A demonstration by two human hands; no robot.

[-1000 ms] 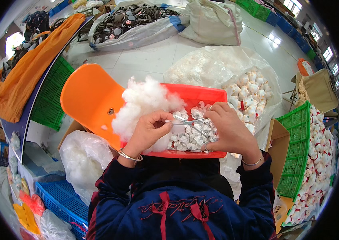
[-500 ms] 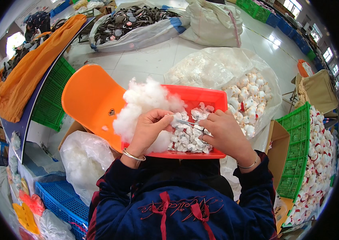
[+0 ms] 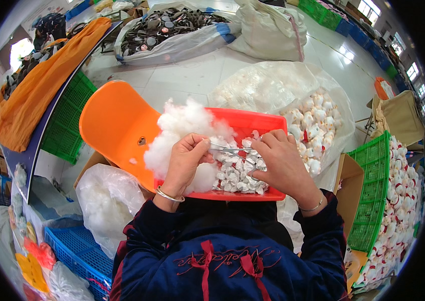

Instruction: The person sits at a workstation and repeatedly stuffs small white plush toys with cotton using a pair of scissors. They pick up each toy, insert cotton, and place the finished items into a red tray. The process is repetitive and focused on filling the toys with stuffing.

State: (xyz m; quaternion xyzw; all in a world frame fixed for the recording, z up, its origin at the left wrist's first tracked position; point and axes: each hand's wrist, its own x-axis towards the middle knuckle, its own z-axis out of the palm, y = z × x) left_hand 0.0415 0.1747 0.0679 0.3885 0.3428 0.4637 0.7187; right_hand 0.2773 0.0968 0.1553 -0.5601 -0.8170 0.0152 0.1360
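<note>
My right hand (image 3: 282, 163) grips a pair of slim metal forceps (image 3: 230, 149) by the handles, which are spread apart. The tips point left and meet the fingers of my left hand (image 3: 187, 158), which are pinched around a small white piece, mostly hidden. Below both hands is a red plastic tray (image 3: 267, 120). Its right part holds a heap of small white fabric pieces (image 3: 237, 178). Fluffy white stuffing (image 3: 185, 123) is piled at the tray's left end, beside my left hand.
An orange chair (image 3: 114, 118) is under the tray's left. Beyond it lies a clear bag of white stuffed pieces (image 3: 318, 120). A green crate (image 3: 370, 195) stands right, a bag of stuffing (image 3: 107, 200) and a blue crate (image 3: 79, 251) left. A dark-filled sack (image 3: 172, 45) sits far off.
The forceps have turned to lie nearly level, with their handles wider apart. My left fingers have shifted slightly left and up, and my right hand has turned a little.
</note>
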